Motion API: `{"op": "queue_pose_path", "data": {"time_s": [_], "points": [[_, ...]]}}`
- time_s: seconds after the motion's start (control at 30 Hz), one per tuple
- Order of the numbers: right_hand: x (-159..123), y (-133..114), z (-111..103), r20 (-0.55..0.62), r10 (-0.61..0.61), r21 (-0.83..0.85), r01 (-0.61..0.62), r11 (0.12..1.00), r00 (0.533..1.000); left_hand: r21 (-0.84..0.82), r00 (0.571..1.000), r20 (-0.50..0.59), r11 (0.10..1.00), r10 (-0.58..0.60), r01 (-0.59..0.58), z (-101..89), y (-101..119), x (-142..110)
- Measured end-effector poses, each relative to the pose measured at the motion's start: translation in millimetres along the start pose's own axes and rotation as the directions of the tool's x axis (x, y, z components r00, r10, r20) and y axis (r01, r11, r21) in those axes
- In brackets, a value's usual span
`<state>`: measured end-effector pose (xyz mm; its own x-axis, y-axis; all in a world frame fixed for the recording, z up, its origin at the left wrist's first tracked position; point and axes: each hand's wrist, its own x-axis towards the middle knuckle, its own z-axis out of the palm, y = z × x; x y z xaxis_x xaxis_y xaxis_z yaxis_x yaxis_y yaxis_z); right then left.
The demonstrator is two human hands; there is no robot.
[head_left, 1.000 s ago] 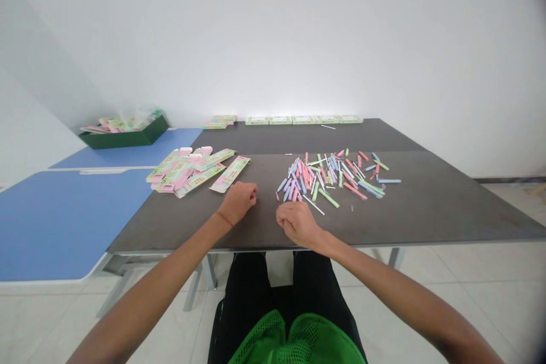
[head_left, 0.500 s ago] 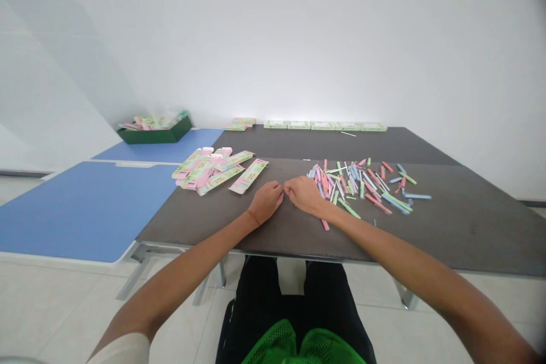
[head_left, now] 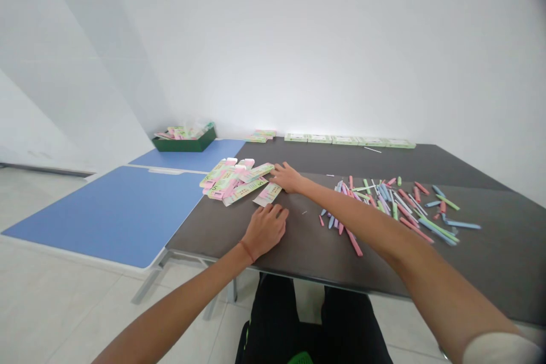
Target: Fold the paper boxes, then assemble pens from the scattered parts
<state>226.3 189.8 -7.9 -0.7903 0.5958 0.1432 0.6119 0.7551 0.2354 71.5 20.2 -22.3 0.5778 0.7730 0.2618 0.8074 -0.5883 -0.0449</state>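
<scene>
My left hand (head_left: 265,231) rests on the dark table near its front edge, its fingers apart and slightly bent, with nothing visible in them. Farther forward, my right hand (head_left: 289,178) reaches across to the pile of flat pink-and-green printed boxes (head_left: 230,180). Its fingers are spread at the right end of an upper box (head_left: 256,173); whether they touch it I cannot tell. Between the two hands lies a single box (head_left: 268,194), partly under the right hand. Under and beyond my right forearm are scattered small coloured sticks (head_left: 398,210) in red, green, blue and purple, mixed with thin white ones.
A row of closed boxes (head_left: 344,140) lines the wall at the back. A small stack of boxes (head_left: 261,135) sits left of it. The green tray (head_left: 185,145), full of boxes and clear plastic, stands on the blue table (head_left: 106,216). One white stick (head_left: 372,150) lies apart.
My hands, closed and together before, have separated and opened. The right has gone forward to the boxes; the left has come down nearer the table edge. The view has turned left.
</scene>
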Motion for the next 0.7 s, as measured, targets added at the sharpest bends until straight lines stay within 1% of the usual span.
{"op": "queue_pose_path", "data": {"time_s": [0.07, 0.13, 0.23, 0.27, 0.3, 0.33, 0.4, 0.43, 0.47, 0.5, 0.53, 0.57, 0.6, 0.63, 0.67, 0.7], "points": [[1.9, 2.5, 1.1, -0.009, -0.044, -0.009, 0.044, 0.999, 0.999, 0.026, 0.999, 0.007, 0.999, -0.042, 0.042, -3.4, -9.7, -13.5], [2.2, 6.8, -2.1, -0.024, -0.068, -0.005, 0.068, 0.998, 0.997, 0.067, 0.992, 0.023, 0.991, -0.121, 0.119, -4.8, -16.6, -25.4], [-2.8, 16.8, -13.2, -0.049, -0.077, 0.008, 0.078, 0.997, 0.996, 0.121, 0.962, 0.054, 0.958, -0.267, 0.259, -5.9, -20.6, -40.2], [-6.1, 20.6, -17.4, -0.079, -0.057, 0.078, 0.063, 0.995, 0.995, 0.135, 0.947, 0.067, 0.943, -0.314, 0.303, -6.6, -21.4, -43.9], [-10.1, 24.2, -21.4, -0.123, -0.013, 0.200, 0.038, 0.979, 0.992, 0.147, 0.932, 0.080, 0.929, -0.355, 0.341, -7.5, -22.6, -46.5], [-14.6, 27.2, -24.9, -0.171, 0.055, 0.360, 0.010, 0.933, 0.984, 0.155, 0.917, 0.092, 0.915, -0.388, 0.372, -8.7, -24.5, -47.9], [-24.6, 29.5, -29.8, -0.222, 0.207, 0.638, -0.019, 0.770, 0.953, 0.131, 0.902, 0.091, 0.903, -0.421, 0.409, -11.2, -31.3, -46.2], [-29.8, 28.0, -31.3, -0.224, 0.261, 0.718, -0.022, 0.696, 0.939, 0.082, 0.905, 0.077, 0.908, -0.417, 0.412, -12.3, -35.9, -42.8], [-35.1, 24.6, -32.3, -0.222, 0.283, 0.747, -0.024, 0.665, 0.933, 0.003, 0.914, 0.053, 0.915, -0.403, 0.403, -13.2, -40.7, -38.0], [-40.3, 19.4, -33.0, -0.217, 0.289, 0.772, -0.018, 0.636, 0.932, -0.116, 0.928, 0.022, 0.921, -0.371, 0.371, -13.9, -45.1, -31.9], [-45.5, 12.5, -33.6, -0.204, 0.297, 0.824, 0.000, 0.567, 0.933, -0.269, 0.944, -0.004, 0.909, -0.331, 0.318, -14.2, -48.5, -24.8], [-50.6, 4.5, -34.4, -0.182, 0.298, 0.882, 0.022, 0.470, 0.937, -0.419, 0.955, -0.023, 0.870, -0.296, 0.260, -14.3, -50.4, -17.2], [-55.5, -3.9, -35.3, -0.142, 0.299, 0.955, 0.052, 0.291, 0.944, -0.540, 0.957, -0.038, 0.812, -0.287, 0.222, -14.2, -50.6, -9.6], [-60.2, -12.2, -36.5, -0.091, 0.278, 0.993, 0.065, 0.102, 0.956, -0.628, 0.959, -0.046, 0.755, -0.280, 0.190, -13.9, -49.1, -2.4], [-64.5, -19.8, -37.8, -0.043, 0.243, 0.997, 0.058, -0.055, 0.969, -0.687, 0.963, -0.043, 0.707, -0.267, 0.165, -13.5, -46.1, 4.0], [-68.3, -26.3, -39.1, -0.004, 0.201, 0.984, 0.040, -0.175, 0.980, -0.727, 0.966, -0.033, 0.669, -0.256, 0.152, -13.1, -42.0, 9.3]]}}
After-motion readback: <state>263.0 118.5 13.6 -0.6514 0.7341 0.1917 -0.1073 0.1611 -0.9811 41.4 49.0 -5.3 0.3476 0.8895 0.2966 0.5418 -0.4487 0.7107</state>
